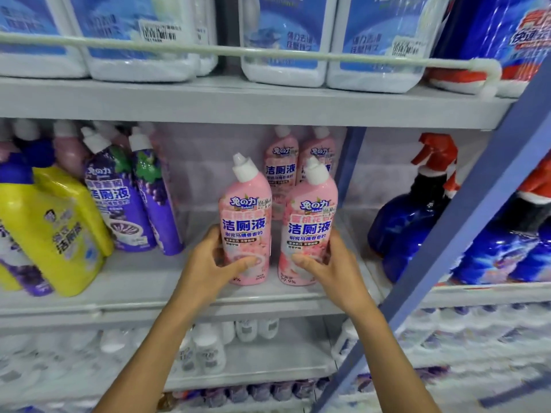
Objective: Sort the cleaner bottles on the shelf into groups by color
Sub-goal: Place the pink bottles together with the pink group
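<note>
Two pink cleaner bottles with white caps stand upright side by side on the middle shelf (pixel 149 281). My left hand (pixel 214 260) grips the left pink bottle (pixel 246 216) low on its body. The right pink bottle (pixel 310 225) is gripped the same way by my right hand (pixel 325 263). Two more pink bottles (pixel 281 162) stand behind them at the back. Left of a gap, two purple bottles (pixel 119 198) lean, with yellow bottles (pixel 56 231) in front at the far left and pink ones partly hidden behind.
A blue upright post (pixel 465 234) crosses the right side diagonally. Dark blue spray bottles with red triggers (pixel 417 222) stand right of a divider. Large white jugs with blue labels (pixel 286 40) fill the upper shelf behind a white rail. White bottles sit on the lower shelf.
</note>
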{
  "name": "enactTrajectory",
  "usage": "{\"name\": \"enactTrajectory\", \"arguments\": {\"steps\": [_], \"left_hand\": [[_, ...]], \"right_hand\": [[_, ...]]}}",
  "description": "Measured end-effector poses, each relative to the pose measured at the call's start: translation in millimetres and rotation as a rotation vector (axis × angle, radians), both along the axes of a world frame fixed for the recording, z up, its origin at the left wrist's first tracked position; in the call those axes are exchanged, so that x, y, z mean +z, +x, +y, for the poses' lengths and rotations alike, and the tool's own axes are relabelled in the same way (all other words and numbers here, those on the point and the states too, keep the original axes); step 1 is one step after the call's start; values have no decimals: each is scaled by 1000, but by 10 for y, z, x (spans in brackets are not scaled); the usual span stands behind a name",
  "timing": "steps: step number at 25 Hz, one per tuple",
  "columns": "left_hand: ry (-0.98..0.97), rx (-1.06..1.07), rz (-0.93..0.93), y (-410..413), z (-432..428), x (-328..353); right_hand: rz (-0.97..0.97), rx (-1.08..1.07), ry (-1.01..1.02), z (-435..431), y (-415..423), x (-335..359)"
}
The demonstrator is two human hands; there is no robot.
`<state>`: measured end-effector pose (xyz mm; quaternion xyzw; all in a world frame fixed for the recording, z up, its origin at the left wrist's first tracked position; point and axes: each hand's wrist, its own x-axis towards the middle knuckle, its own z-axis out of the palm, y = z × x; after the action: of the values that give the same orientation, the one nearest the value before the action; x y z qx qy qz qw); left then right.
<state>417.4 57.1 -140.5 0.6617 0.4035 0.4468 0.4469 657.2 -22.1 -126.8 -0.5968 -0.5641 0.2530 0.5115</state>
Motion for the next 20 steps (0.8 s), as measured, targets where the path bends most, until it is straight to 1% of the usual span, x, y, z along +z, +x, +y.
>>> {"name": "enactTrajectory", "arguments": {"steps": [6,8,10,11,15,16,20], "left_hand": [[4,-31,56,56,-50,92],[9,-52,77,139,-42,109],[10,-42,94,211,-39,74],[9,-8,104,244,-56,38],[59,269,192,409,-210,-15],[75,304,216,462,-231,-22],[94,349,257,644,-103,0]], "right_hand": [[23,-8,-34,-61,162,32],[-12,-25,-33,-76,133,38],[-70,-88,12,-123,75,6],[-93,-146,31,-163,27,-39],[-210,-380,26,-267,-268,-157],[-234,-403,22,-244,-306,-160],[-201,-393,-27,21,-160,-124]]}}
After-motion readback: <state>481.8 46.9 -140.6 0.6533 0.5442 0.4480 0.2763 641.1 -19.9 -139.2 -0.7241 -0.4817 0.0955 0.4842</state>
